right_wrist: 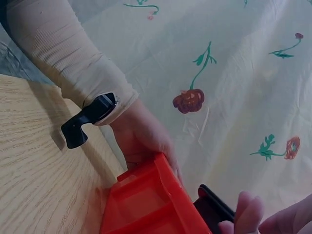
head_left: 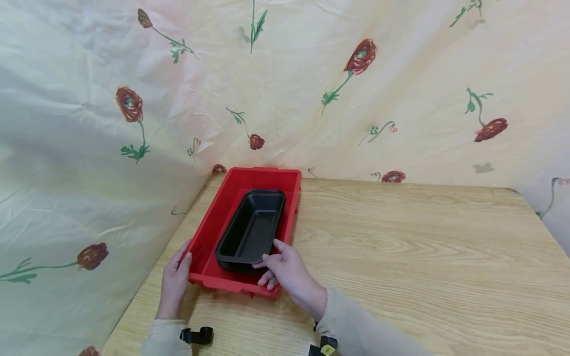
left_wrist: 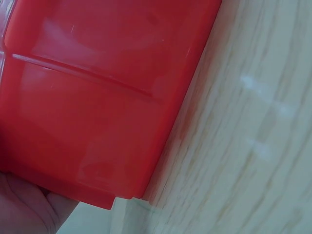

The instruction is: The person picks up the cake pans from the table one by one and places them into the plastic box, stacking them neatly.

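A black loaf pan [head_left: 262, 227] lies lengthwise inside a red plastic tray [head_left: 209, 242]. Below the pan's near rim a second dark edge shows; whether it belongs to another pan I cannot tell. At the tray's near left corner my left hand [head_left: 175, 282] grips the side wall, thumb over the rim. My right hand [head_left: 291, 272] pinches the pan's near right corner, its lower fingers hanging over the tray's near end. The left wrist view shows the tray's outer wall [left_wrist: 97, 122] close up. In the right wrist view the pan [right_wrist: 212, 209] is mostly hidden behind the tray wall.
The tray stands on a wood-grain table [head_left: 401, 257] near its left edge. A flowered cloth [head_left: 285, 89] hangs behind the table and along its left side. Black straps with mounts [head_left: 198, 336] sit on both wrists.
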{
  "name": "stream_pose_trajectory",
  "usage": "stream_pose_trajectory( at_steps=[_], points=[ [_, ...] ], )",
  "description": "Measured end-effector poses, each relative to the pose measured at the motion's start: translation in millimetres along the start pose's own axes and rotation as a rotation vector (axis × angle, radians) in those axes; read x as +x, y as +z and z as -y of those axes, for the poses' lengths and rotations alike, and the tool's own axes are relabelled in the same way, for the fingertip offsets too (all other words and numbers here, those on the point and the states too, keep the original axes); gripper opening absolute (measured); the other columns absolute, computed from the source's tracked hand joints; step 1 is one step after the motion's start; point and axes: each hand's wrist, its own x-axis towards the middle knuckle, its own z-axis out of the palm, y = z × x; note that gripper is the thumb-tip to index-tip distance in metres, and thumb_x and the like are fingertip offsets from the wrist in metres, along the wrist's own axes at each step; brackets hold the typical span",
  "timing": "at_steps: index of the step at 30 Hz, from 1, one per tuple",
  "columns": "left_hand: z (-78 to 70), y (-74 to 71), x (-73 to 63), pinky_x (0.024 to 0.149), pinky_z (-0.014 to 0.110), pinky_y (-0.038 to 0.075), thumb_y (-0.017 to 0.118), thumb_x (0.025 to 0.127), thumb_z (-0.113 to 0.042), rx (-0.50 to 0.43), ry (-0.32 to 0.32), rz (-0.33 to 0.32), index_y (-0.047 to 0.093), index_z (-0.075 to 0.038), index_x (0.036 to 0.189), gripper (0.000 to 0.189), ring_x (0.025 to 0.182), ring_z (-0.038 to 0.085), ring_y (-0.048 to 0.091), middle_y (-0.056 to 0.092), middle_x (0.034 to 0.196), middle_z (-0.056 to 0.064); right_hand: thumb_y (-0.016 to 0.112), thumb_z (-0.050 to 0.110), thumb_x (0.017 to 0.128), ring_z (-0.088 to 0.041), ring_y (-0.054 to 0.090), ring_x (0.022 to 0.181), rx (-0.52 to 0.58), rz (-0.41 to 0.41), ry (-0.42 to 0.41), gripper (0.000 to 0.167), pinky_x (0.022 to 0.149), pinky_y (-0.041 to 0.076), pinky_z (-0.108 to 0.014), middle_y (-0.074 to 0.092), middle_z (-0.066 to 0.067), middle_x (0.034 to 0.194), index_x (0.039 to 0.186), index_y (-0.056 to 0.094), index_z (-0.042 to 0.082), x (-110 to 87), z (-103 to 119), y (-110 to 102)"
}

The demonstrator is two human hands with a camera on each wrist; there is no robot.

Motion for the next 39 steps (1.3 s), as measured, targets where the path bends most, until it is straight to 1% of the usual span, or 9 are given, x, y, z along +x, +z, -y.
stream_pose_trajectory(
  at_steps=[6, 13, 17, 20, 23, 27, 30, 34, 39],
  points=[
    [-0.1, 1.6, 0.2, 0.104, 0.039, 0.039, 0.041, 0.106, -0.025, 0.004, 0.002, 0.001, 0.035, -0.020, 0.153, 0.048, 0.133, 0.027, 0.039, 0.035, 0.154, 0.007, 0.053, 0.012, 0.100, -0.014, 0.062, 0.052, -0.030, 0.019, 0.040, 0.070, 0.048, 0.052, -0.023, 0.069, -0.020, 0.107, 0.153, 0.010, -0.005, -6.0, 3, -2],
    [-0.6, 2.2, 0.1, 0.103, 0.039, 0.041, 0.042, 0.105, -0.027, -0.005, -0.009, 0.001, 0.036, -0.022, 0.152, 0.048, 0.133, 0.028, 0.039, 0.035, 0.154, 0.007, 0.054, 0.010, 0.099, -0.016, 0.064, 0.057, -0.074, 0.034, 0.065, 0.072, 0.050, 0.053, -0.023, 0.068, -0.017, 0.108, 0.154, 0.010, -0.004, -14.6, 6, -6],
    [-0.6, 2.4, -0.1, 0.095, 0.024, 0.047, 0.043, 0.105, -0.028, 0.002, 0.003, -0.004, 0.037, -0.020, 0.152, 0.048, 0.131, 0.027, 0.040, 0.036, 0.153, 0.008, 0.056, 0.012, 0.098, -0.019, 0.066, 0.061, -0.129, 0.043, 0.037, 0.072, 0.053, 0.054, -0.025, 0.066, -0.016, 0.114, 0.154, 0.013, -0.001, -19.4, 7, -11],
    [-0.2, 2.8, -0.4, 0.086, 0.011, 0.047, 0.043, 0.105, -0.026, 0.002, 0.018, -0.008, 0.037, -0.018, 0.152, 0.048, 0.130, 0.027, 0.040, 0.037, 0.152, 0.008, 0.055, 0.012, 0.098, -0.021, 0.066, 0.063, -0.166, 0.050, 0.008, 0.067, 0.054, 0.055, -0.027, 0.065, -0.018, 0.118, 0.154, 0.019, 0.000, -22.5, 8, -15],
    [0.2, 2.8, -0.6, 0.082, 0.007, 0.046, 0.042, 0.105, -0.025, -0.003, 0.024, -0.008, 0.036, -0.016, 0.152, 0.048, 0.130, 0.027, 0.040, 0.037, 0.152, 0.009, 0.053, 0.012, 0.099, -0.022, 0.066, 0.063, -0.182, 0.064, -0.015, 0.061, 0.053, 0.054, -0.028, 0.064, -0.019, 0.120, 0.152, 0.025, 0.000, -25.9, 11, -19],
    [-0.6, 2.4, -0.8, 0.084, 0.010, 0.046, 0.043, 0.105, -0.027, 0.003, 0.010, -0.011, 0.036, -0.019, 0.153, 0.049, 0.131, 0.027, 0.040, 0.036, 0.153, 0.008, 0.053, 0.011, 0.099, -0.023, 0.066, 0.064, -0.197, 0.081, -0.036, 0.053, 0.054, 0.055, -0.030, 0.063, -0.019, 0.121, 0.148, 0.034, 0.001, -31.1, 15, -23],
    [-1.7, 1.5, -1.2, 0.089, 0.017, 0.047, 0.043, 0.105, -0.030, 0.016, -0.004, -0.013, 0.036, -0.023, 0.152, 0.049, 0.131, 0.027, 0.039, 0.035, 0.154, 0.007, 0.053, 0.010, 0.100, -0.023, 0.066, 0.064, -0.207, 0.094, -0.043, 0.049, 0.055, 0.055, -0.031, 0.062, -0.020, 0.123, 0.145, 0.039, 0.001, -34.6, 17, -27],
    [-1.8, 0.3, -1.8, 0.096, 0.027, 0.045, 0.042, 0.105, -0.029, 0.022, -0.009, -0.010, 0.035, -0.023, 0.153, 0.049, 0.132, 0.028, 0.038, 0.034, 0.154, 0.007, 0.054, 0.013, 0.100, -0.024, 0.066, 0.065, -0.231, 0.101, -0.038, 0.047, 0.055, 0.054, -0.030, 0.062, -0.019, 0.125, 0.144, 0.042, 0.000, -38.6, 18, -34],
    [-1.0, -0.3, -1.6, 0.097, 0.029, 0.043, 0.041, 0.105, -0.028, 0.032, -0.007, -0.011, 0.034, -0.023, 0.153, 0.049, 0.133, 0.027, 0.037, 0.033, 0.155, 0.006, 0.053, 0.013, 0.099, -0.024, 0.067, 0.066, -0.248, 0.098, -0.063, 0.047, 0.052, 0.051, -0.027, 0.061, -0.019, 0.127, 0.143, 0.043, -0.002, -44.2, 18, -42]
  ],
)
